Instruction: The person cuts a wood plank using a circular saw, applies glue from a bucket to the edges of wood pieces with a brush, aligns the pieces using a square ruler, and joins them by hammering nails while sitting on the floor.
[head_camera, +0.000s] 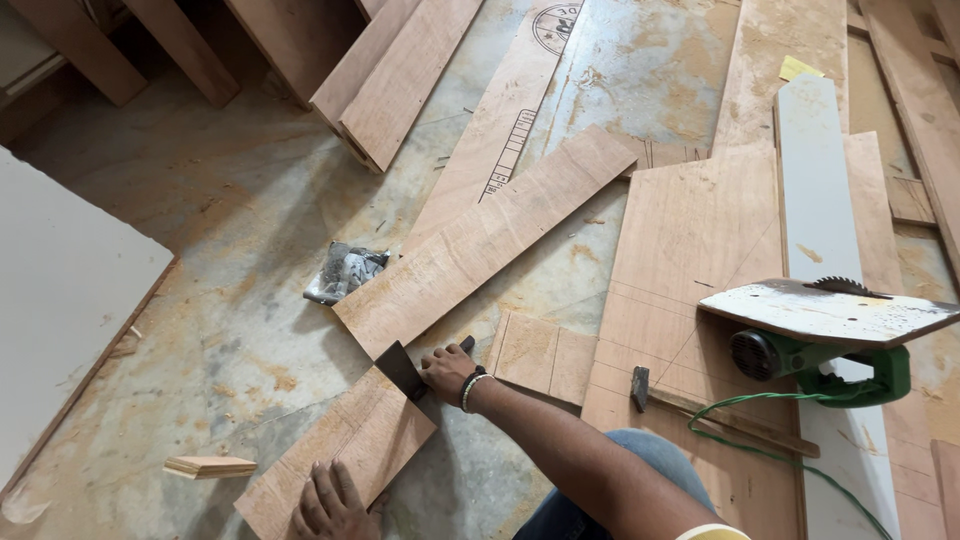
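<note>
The long plywood plank (420, 330) runs across the dusty floor (200, 250) from the near left up toward the far right. The person's left hand (330, 503) lies flat on its near end with the fingers spread, pinning it down. The right hand (447, 372) sits at the plank's right edge with its fingers closed round a dark-bladed tool (402, 368); what kind of tool it is I cannot tell for sure. If the blade jumps out of the wood, I reckon it could slide down toward the pinning hand, which lies along the same plank. The plank rests on a gritty floor, so it may also skid if the left hand lets up.

To the right, a green circular saw (820, 345) sits under a small board with its toothed blade poking up through it, its green cord (760, 425) trailing near the person's knee (600, 480); a snagged cord could pull it over. A hammer (700, 405) lies just beside it.

On the far plywood sheet (510, 130) there is a black round stamp and a black ladder-like printed strip. A crumpled clear plastic packet (345, 270) of dark bits lies just left of the plank, and a small yellow tag (800, 68) sits at the far right.
</note>
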